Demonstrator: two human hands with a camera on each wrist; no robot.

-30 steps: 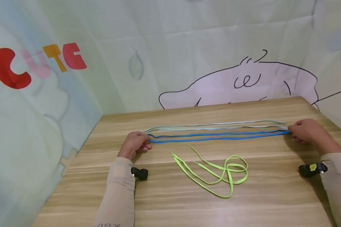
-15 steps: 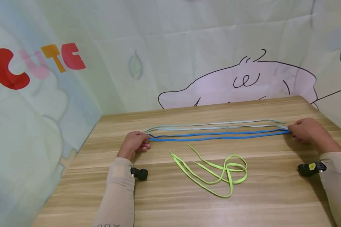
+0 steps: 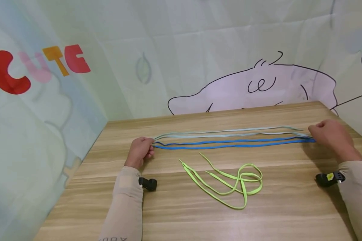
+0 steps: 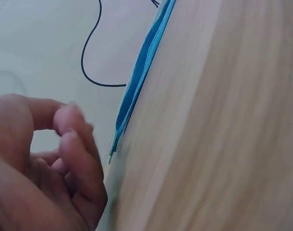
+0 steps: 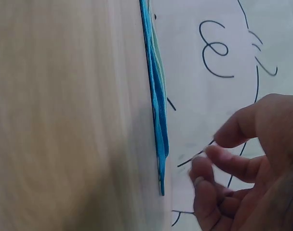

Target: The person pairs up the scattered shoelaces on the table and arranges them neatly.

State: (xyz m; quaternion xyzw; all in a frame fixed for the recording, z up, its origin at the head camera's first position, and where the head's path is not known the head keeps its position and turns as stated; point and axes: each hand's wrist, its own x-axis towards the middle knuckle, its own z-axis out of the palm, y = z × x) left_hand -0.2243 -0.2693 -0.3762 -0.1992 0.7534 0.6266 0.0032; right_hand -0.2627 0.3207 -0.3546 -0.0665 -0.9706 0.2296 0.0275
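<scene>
A blue shoelace (image 3: 217,146) lies stretched across the table in two side-by-side strands. Just behind it runs a pale mint shoelace (image 3: 223,136), laid out the same way. At their left ends is my left hand (image 3: 139,151); the left wrist view has its loosely bent fingers (image 4: 84,159) apart from the lace tip and holding nothing. My right hand (image 3: 332,136) hovers by the right ends, its fingers (image 5: 228,161) loosely curled and free of the blue lace end (image 5: 161,178). Nearer me, a neon yellow-green shoelace (image 3: 244,187) lies in loose loops.
The wood-grain table (image 3: 181,217) has its back edge against a printed cloth backdrop (image 3: 199,50). Small black cameras sit on both wrists, the left camera (image 3: 148,184) and the right camera (image 3: 330,179).
Both hands have let go of the lace ends. The left hand has shifted slightly left, while the right has risen and drawn back. The yellow-green lace has not moved.
</scene>
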